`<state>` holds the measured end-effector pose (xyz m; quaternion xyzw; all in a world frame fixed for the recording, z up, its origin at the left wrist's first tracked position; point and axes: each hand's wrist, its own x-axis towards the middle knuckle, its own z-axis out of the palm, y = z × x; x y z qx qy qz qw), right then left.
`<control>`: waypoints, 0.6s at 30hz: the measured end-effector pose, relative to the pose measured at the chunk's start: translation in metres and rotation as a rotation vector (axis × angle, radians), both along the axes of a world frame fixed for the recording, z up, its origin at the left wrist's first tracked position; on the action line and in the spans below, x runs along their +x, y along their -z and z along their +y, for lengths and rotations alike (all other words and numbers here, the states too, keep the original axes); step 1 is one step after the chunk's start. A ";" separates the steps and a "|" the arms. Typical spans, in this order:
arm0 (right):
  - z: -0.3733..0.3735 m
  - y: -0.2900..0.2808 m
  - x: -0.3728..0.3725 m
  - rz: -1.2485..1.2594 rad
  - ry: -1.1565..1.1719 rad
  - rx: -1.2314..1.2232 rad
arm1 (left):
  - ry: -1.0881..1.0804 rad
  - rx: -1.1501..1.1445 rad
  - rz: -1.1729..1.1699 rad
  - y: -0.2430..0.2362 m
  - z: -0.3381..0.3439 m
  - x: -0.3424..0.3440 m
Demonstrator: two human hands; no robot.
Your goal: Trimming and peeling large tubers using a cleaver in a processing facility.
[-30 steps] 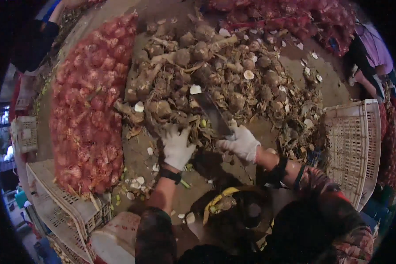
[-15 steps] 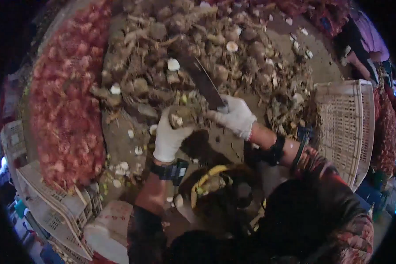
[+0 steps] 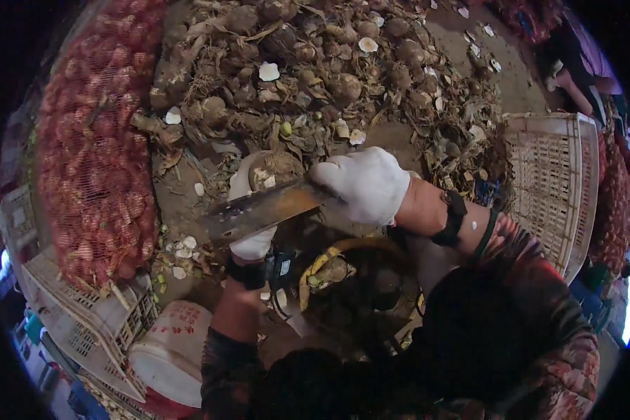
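My left hand [image 3: 253,245], in a white glove, is closed round a brown, rough-skinned taro-like corm [image 3: 278,165] with a pale cut spot on it. My gloved right hand [image 3: 368,185] grips a broad-bladed knife [image 3: 259,213]. Its blade lies flat-looking across the front of my left hand, just nearer than the corm, and hides part of that palm. Whether the edge touches the corm I cannot tell. Beyond both hands spreads a heap of dirty corms [image 3: 344,88] with roots and dry leaves, dotted with white cut slices [image 3: 269,71].
A red mesh sack [image 3: 98,154] full of roundish produce stands at the left. Below it are a plastic crate [image 3: 84,308] and a white bucket [image 3: 178,336]. A dark tub with a yellow rim [image 3: 322,260] sits near me. At the right are a pale crate [image 3: 544,175] and another person [image 3: 574,84].
The knife has swung from pointing up and away to pointing left, down across my left hand. My right hand has turned and moved slightly left. The corm stays in my left hand.
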<state>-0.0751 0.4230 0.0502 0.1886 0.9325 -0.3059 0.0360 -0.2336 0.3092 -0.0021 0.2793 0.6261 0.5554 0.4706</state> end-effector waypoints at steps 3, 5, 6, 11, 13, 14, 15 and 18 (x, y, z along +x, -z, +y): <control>0.002 -0.001 -0.003 0.082 -0.019 0.042 | 0.133 -0.196 0.245 0.055 -0.019 -0.028; 0.005 0.011 -0.003 0.109 -0.021 0.088 | 0.091 -0.152 0.194 0.055 -0.026 -0.025; 0.004 0.031 0.001 0.183 0.010 0.101 | 0.057 -0.118 0.136 0.045 -0.025 -0.015; 0.015 0.063 0.010 0.264 0.016 0.105 | -0.047 0.008 -0.067 -0.025 -0.010 0.011; 0.018 0.076 0.013 0.240 -0.012 0.102 | -0.048 -0.055 -0.113 -0.043 -0.013 0.012; 0.026 0.082 0.008 -0.174 0.220 0.078 | -0.053 -0.090 -0.132 -0.055 -0.016 0.013; 0.042 0.074 0.023 -0.166 0.418 -0.079 | 0.050 0.086 0.294 -0.065 -0.015 0.022; 0.043 0.052 0.025 0.071 0.425 -0.188 | -0.001 -0.117 0.093 -0.065 0.012 0.017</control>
